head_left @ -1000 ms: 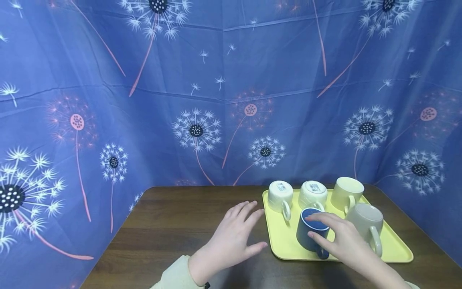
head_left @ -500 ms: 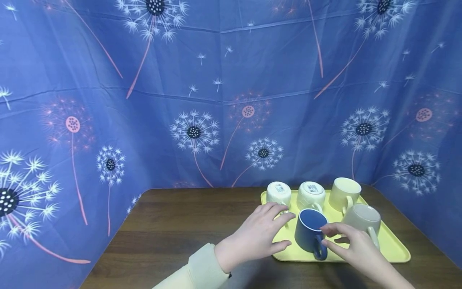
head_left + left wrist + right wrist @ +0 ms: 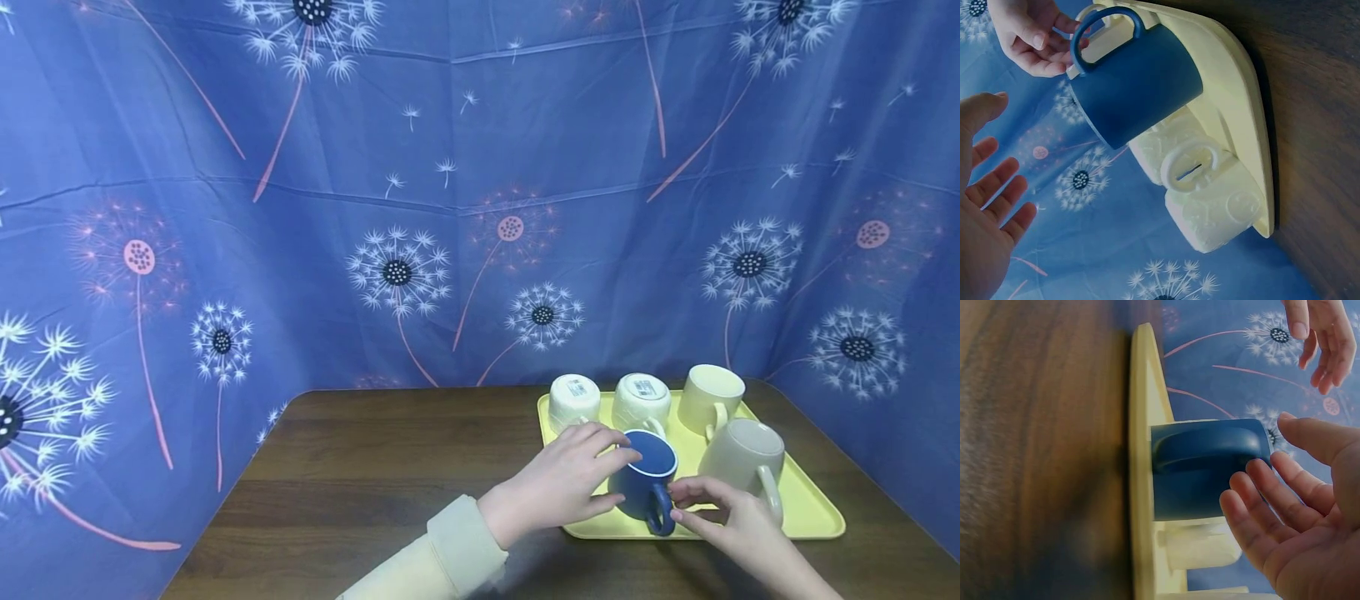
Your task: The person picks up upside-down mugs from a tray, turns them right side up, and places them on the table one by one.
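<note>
A dark blue mug (image 3: pixel 632 493) stands upright at the front of a yellow tray (image 3: pixel 810 512), its handle toward the person. My left hand (image 3: pixel 566 477) is at the mug's left side, fingers spread and overlapping the rim in the head view; the left wrist view shows this hand (image 3: pixel 988 200) apart from the mug's wall. On the other side, my right hand (image 3: pixel 738 525) has its thumb and fingertips right at the handle (image 3: pixel 1210 447). In the right wrist view its thumb and fingers (image 3: pixel 1260 487) stay apart, loosely bent.
Two white cups (image 3: pixel 573 400) sit upside down at the tray's back left. A cream mug (image 3: pixel 701 408) is upright at back right, with an upturned grey mug (image 3: pixel 742 457) in front of it. The tray lies on a brown wooden table (image 3: pixel 360 467) before a blue dandelion-print cloth (image 3: pixel 337 333).
My left hand has moved right, from beside the tray to the blue mug's rim. My right hand went from over the mug to its handle, which has turned slightly.
</note>
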The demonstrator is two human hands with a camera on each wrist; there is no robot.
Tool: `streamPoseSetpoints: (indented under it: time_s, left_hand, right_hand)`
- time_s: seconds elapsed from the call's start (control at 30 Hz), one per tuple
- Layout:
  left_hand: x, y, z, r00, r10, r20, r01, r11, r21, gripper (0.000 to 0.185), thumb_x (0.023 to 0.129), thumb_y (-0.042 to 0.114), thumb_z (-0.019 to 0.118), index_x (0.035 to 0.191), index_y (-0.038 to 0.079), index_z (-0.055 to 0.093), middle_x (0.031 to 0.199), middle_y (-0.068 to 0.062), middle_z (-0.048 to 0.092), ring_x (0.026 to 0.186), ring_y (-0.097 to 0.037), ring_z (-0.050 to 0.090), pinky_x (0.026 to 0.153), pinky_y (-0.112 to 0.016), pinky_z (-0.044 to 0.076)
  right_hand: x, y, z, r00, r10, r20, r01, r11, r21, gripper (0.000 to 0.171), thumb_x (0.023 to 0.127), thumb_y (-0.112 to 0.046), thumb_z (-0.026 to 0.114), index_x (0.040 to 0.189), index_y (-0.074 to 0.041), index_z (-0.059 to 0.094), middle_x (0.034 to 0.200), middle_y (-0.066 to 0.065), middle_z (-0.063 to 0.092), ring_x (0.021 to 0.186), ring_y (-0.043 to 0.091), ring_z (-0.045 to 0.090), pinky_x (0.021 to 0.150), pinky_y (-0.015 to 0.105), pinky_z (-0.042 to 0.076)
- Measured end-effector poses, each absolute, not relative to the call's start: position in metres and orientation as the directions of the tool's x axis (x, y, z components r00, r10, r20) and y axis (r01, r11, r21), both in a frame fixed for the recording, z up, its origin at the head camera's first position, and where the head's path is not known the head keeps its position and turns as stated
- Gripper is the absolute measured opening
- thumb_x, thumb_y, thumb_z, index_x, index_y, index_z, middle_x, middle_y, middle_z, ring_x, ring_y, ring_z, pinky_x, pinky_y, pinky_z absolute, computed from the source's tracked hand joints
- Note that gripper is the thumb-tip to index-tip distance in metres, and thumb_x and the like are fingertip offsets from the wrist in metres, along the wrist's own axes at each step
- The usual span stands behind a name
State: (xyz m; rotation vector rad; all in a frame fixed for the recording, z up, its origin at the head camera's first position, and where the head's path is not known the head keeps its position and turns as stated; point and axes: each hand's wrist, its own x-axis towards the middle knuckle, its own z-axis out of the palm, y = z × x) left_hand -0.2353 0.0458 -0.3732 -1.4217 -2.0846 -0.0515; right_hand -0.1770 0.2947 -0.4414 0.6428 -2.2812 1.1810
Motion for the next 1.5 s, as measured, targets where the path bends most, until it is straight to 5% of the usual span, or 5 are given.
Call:
streamPoseSetpoints:
  time_s: [0.27, 0.5, 0.73, 0.97, 1.5]
  left_hand:
    - [-0.238, 0.062, -0.386, -0.231, 0.844, 0.484, 0.858, 0.411, -0.307, 0.046, 0.082, 0.042, 0.069, 0.122, 0.023, 0.057, 0.118, 0.009, 0.055, 0.111, -0.008, 0.048, 0.093, -0.022, 0.040]
    - [-0.238, 0.073, -0.399, -0.209, 0.845, 0.493, 0.863, 0.396, -0.313, 0.044, 0.081, 0.042, 0.070, 0.119, 0.024, 0.059, 0.113, 0.011, 0.056, 0.107, -0.006, 0.049, 0.090, -0.019, 0.041]
    - [-0.238, 0.079, -0.406, -0.205, 0.850, 0.485, 0.865, 0.389, -0.317, 0.042, 0.082, 0.042, 0.070, 0.119, 0.024, 0.059, 0.114, 0.011, 0.055, 0.108, -0.005, 0.048, 0.093, -0.019, 0.040]
    - [-0.237, 0.082, -0.410, -0.220, 0.840, 0.496, 0.861, 0.406, -0.305, 0.038, 0.082, 0.041, 0.069, 0.115, 0.024, 0.060, 0.113, 0.011, 0.056, 0.108, -0.005, 0.049, 0.093, -0.019, 0.040]
    - [-0.235, 0.080, -0.406, -0.238, 0.841, 0.486, 0.864, 0.412, -0.289, 0.034, 0.083, 0.035, 0.070, 0.113, 0.022, 0.061, 0.114, 0.011, 0.058, 0.109, -0.005, 0.050, 0.098, -0.018, 0.038]
  right_hand:
    - [-0.181, 0.297, -0.452, -0.842, -0.138, 0.522, -0.508, 0.531, -0.678, 0.022, 0.072, 0.009, 0.073, 0.091, 0.005, 0.064, 0.083, -0.009, 0.068, 0.074, -0.003, 0.062, 0.063, 0.012, 0.049]
    - [-0.183, 0.300, -0.463, -0.826, -0.201, 0.526, -0.545, 0.522, -0.657, 0.019, 0.071, 0.008, 0.074, 0.086, 0.001, 0.066, 0.079, -0.006, 0.069, 0.072, -0.001, 0.062, 0.063, 0.014, 0.049]
    - [-0.185, 0.305, -0.470, -0.843, -0.311, 0.439, -0.538, 0.509, -0.672, 0.013, 0.077, 0.004, 0.071, 0.087, -0.004, 0.067, 0.082, -0.003, 0.069, 0.079, -0.001, 0.062, 0.064, 0.020, 0.049]
    - [-0.182, 0.307, -0.471, -0.896, -0.275, 0.349, -0.444, 0.547, -0.710, 0.010, 0.081, -0.004, 0.071, 0.089, -0.007, 0.069, 0.086, -0.005, 0.070, 0.086, -0.004, 0.061, 0.070, 0.020, 0.050]
    - [-0.182, 0.296, -0.473, -0.810, -0.238, 0.537, -0.568, 0.546, -0.615, 0.020, 0.074, 0.001, 0.075, 0.089, -0.010, 0.069, 0.083, -0.005, 0.070, 0.079, 0.000, 0.062, 0.069, 0.010, 0.045]
